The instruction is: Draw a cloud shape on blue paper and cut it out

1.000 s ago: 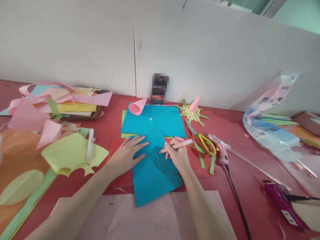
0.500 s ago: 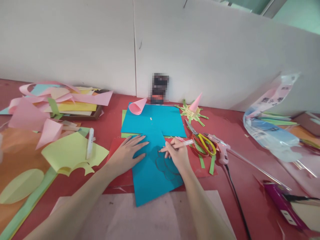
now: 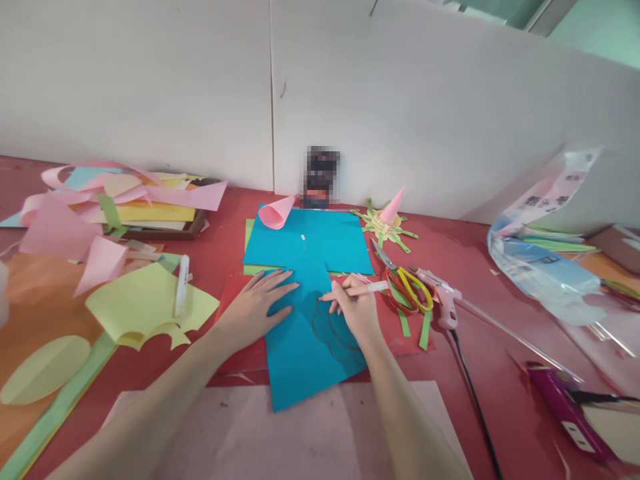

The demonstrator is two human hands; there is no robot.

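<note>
A blue sheet of paper (image 3: 295,360) lies slantwise in front of me, a scalloped outline drawn on its right side. My left hand (image 3: 257,303) rests flat on its left edge with the fingers spread. In my right hand (image 3: 356,308) is a pen (image 3: 369,289), its tip touching the blue paper at the upper end of the drawn line. Part of the outline is hidden under that hand. Beyond lies a second blue sheet (image 3: 340,237), with a rolled pink paper cone (image 3: 276,213) on it.
Right of the paper lie scissors (image 3: 413,290), a glue gun (image 3: 445,300) with its cord, and a flower-like paper piece (image 3: 385,223) with a pink cone. A purple power strip (image 3: 565,407) is at lower right. Paper scraps (image 3: 60,230) and a white marker (image 3: 181,287) lie left.
The pen tip has moved very slightly up along the outline. The whole view has shifted a little; my left hand stays in place on the paper.
</note>
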